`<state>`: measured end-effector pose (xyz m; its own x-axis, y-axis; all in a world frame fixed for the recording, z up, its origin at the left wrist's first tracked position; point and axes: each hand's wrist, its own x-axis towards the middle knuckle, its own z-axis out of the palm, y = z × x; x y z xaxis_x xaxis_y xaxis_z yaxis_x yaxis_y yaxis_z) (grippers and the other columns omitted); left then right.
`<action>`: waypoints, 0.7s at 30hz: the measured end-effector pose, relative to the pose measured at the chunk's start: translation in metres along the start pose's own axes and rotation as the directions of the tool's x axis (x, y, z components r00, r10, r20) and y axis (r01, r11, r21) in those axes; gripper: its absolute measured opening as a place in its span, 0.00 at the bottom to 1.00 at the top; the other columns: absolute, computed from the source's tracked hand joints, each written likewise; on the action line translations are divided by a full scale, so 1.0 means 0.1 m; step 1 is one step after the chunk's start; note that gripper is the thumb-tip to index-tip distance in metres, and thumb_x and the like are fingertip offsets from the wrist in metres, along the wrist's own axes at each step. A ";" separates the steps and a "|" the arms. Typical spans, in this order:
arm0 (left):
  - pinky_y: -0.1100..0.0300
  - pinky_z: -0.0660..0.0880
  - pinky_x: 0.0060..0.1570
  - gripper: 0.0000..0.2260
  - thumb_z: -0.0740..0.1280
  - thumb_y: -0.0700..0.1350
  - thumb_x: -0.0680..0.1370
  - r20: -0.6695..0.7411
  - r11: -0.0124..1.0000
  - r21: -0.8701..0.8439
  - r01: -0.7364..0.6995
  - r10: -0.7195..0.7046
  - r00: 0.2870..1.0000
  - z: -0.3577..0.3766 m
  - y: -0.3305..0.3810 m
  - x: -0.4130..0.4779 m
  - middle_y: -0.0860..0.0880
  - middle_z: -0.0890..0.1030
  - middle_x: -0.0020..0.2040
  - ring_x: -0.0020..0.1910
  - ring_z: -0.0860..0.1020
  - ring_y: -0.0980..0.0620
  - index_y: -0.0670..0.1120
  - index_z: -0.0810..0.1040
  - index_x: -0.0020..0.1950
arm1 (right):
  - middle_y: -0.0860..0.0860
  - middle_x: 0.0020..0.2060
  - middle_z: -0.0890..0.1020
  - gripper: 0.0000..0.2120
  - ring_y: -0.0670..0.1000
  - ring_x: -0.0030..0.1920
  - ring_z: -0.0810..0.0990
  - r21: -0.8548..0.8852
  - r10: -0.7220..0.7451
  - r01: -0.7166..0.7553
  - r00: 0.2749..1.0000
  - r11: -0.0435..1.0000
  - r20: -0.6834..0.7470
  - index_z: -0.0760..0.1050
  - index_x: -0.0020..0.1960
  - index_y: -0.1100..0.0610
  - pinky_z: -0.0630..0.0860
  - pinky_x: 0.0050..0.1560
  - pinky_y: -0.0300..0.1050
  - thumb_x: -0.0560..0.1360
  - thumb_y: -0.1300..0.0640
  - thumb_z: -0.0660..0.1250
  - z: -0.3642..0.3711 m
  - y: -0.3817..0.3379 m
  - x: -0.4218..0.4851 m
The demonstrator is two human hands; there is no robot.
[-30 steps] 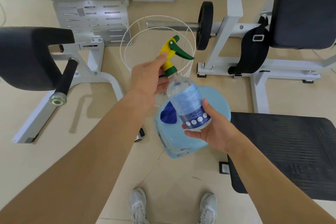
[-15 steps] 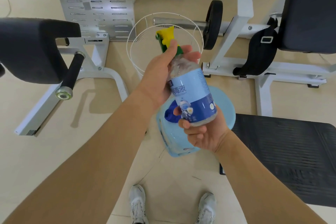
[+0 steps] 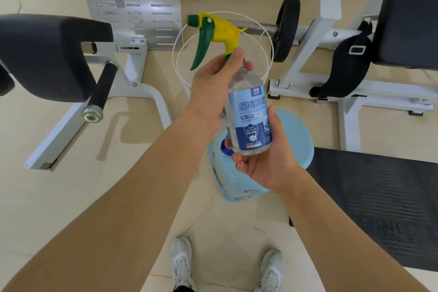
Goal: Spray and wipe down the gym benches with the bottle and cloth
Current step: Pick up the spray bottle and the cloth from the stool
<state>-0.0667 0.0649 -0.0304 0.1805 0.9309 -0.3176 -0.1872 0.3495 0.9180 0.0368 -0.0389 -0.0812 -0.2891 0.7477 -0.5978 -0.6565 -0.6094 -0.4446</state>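
In the head view, the spray bottle [image 3: 251, 123] is held in the air in front of the person, above a light blue stool [image 3: 299, 142]. Its long axis stands almost upright, with the top leaning a little to the left. The green nozzle [image 3: 193, 20] points to the left. The left hand [image 3: 211, 87] curls its fingers round the neck, under the yellow head. The right hand [image 3: 265, 166] grips the bottom, thumb on the label. A black bench [image 3: 379, 197] lies at the right.
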 end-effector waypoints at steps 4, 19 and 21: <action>0.53 0.80 0.50 0.08 0.67 0.48 0.82 0.028 0.997 -0.066 0.032 -0.030 0.999 -0.04 -0.01 -0.01 0.47 0.86 0.47 0.43 0.83 0.51 0.46 0.81 0.49 | 0.58 0.41 0.82 0.36 0.53 0.28 0.77 0.022 0.026 -0.027 0.999 0.999 0.023 0.80 0.56 0.57 0.77 0.28 0.41 0.69 0.27 0.58 0.08 0.02 -0.01; 0.54 0.78 0.50 0.12 0.62 0.54 0.84 0.118 0.990 -0.115 0.081 -0.068 0.991 -0.16 -0.03 0.03 0.47 0.85 0.51 0.45 0.81 0.50 0.48 0.81 0.56 | 0.55 0.47 0.85 0.37 0.56 0.42 0.84 -0.055 -0.108 0.102 0.986 0.993 -0.129 0.77 0.65 0.57 0.79 0.35 0.43 0.66 0.32 0.65 0.17 0.17 0.04; 0.54 0.79 0.51 0.12 0.62 0.53 0.84 0.129 0.989 -0.116 0.087 -0.072 0.989 -0.16 -0.02 0.03 0.47 0.85 0.52 0.46 0.81 0.50 0.48 0.80 0.57 | 0.55 0.48 0.85 0.37 0.56 0.42 0.84 -0.052 -0.111 0.105 0.986 0.993 -0.127 0.77 0.65 0.57 0.79 0.35 0.43 0.66 0.32 0.65 0.15 0.19 0.05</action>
<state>-0.0817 0.0684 -0.0369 0.3165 0.8818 -0.3497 -0.2815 0.4394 0.8531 0.0120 -0.0427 -0.0825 -0.1233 0.7710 -0.6248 -0.6460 -0.5402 -0.5392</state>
